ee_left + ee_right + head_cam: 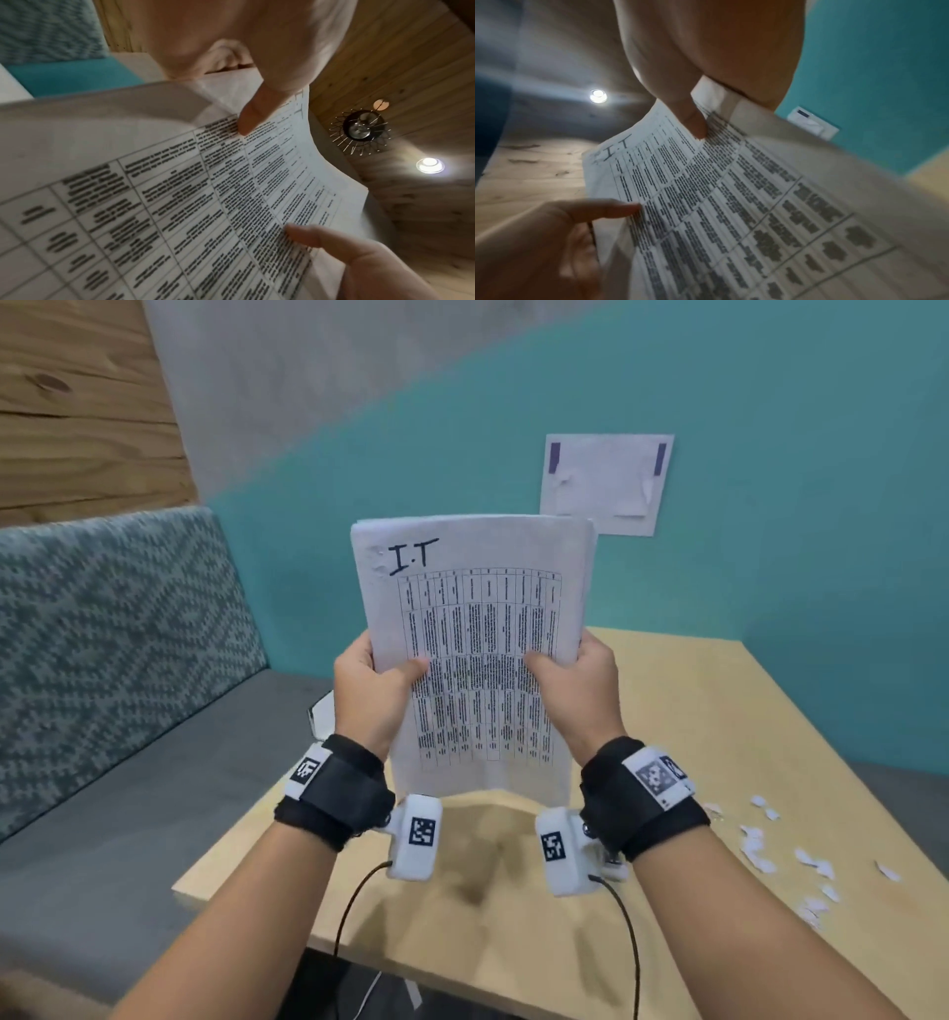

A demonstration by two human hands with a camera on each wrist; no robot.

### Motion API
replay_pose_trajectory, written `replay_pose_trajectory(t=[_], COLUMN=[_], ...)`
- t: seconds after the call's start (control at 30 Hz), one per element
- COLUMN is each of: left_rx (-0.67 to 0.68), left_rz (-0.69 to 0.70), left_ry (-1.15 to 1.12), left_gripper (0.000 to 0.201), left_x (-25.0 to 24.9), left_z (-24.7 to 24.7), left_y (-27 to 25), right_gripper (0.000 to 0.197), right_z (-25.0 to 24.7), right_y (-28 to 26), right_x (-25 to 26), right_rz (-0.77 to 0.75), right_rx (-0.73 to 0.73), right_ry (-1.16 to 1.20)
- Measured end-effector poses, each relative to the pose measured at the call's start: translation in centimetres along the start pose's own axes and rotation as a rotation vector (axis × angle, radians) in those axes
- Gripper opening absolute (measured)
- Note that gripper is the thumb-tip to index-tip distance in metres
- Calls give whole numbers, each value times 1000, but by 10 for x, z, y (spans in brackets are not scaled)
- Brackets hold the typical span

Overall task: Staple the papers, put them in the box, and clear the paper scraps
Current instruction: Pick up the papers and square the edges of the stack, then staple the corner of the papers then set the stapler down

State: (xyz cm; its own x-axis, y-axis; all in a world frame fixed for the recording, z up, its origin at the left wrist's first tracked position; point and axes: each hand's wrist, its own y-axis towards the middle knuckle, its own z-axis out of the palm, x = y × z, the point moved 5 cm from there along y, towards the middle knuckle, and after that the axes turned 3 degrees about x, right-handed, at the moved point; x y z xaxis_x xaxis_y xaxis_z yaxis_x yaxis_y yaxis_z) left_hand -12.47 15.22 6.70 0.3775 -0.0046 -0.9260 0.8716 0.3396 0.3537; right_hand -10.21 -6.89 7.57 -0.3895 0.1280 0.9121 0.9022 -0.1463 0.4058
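Observation:
A stack of white papers (477, 608) with a printed table and a handwritten "I.T" at its top is held upright above the wooden table (719, 711). My left hand (380, 680) grips the stack's left edge, thumb on the front sheet. My right hand (570, 675) grips the right edge the same way. In the left wrist view my left thumb (254, 115) presses on the papers (180, 203); in the right wrist view my right thumb (693, 121) presses on the papers (718, 203). Small white paper scraps (760, 845) lie scattered on the table at the right. No stapler or box shows.
A patterned upholstered bench (102, 634) runs along the left of the table. A white object (321, 711) lies on the bench seat by the table's left edge, mostly hidden behind my left hand. A sheet (606, 482) is taped to the teal wall.

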Motion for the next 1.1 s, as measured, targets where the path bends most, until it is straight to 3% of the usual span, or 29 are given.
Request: replay_pose_trajectory(t=[0.13, 0.27, 0.37, 0.5, 0.57, 0.63, 0.73, 0.83, 0.97, 1.1], left_rx=[44, 96, 104, 111, 109, 107, 113, 121, 118, 119], left_rz=[-101, -116, -119, -114, -114, -111, -105, -104, -114, -113], left_ry=[-34, -26, -38, -42, -42, -41, -34, -20, -23, -14], left_gripper=[38, 45, 47, 45, 44, 43, 40, 39, 42, 37], left_x=[19, 25, 26, 29, 30, 30, 30, 28, 29, 32], left_z=[2, 5, 6, 6, 6, 6, 7, 7, 5, 4], left_y=[-5, -7, -5, -3, -3, -2, -2, -2, -3, -2], right_gripper=[30, 31, 36, 25, 13, 30, 48, 29, 27, 51], right_z=[-5, -11, -24, -77, -95, -101, -94, -85, -88, -110], right_y=[-8, -8, 1, 16, 10, -3, -27, -38, -31, 4], right_x=[-19, -25, -26, -51, -64, -81, -100, -112, -115, -82], right_rz=[129, 191, 218, 296, 413, 556, 716, 802, 772, 581], right_rx=[-89, 2, 113, 53, 158, 331, 519, 557, 419, 88], right_ry=[122, 139, 27, -302, -614, -829, -912, -901, -776, -487])
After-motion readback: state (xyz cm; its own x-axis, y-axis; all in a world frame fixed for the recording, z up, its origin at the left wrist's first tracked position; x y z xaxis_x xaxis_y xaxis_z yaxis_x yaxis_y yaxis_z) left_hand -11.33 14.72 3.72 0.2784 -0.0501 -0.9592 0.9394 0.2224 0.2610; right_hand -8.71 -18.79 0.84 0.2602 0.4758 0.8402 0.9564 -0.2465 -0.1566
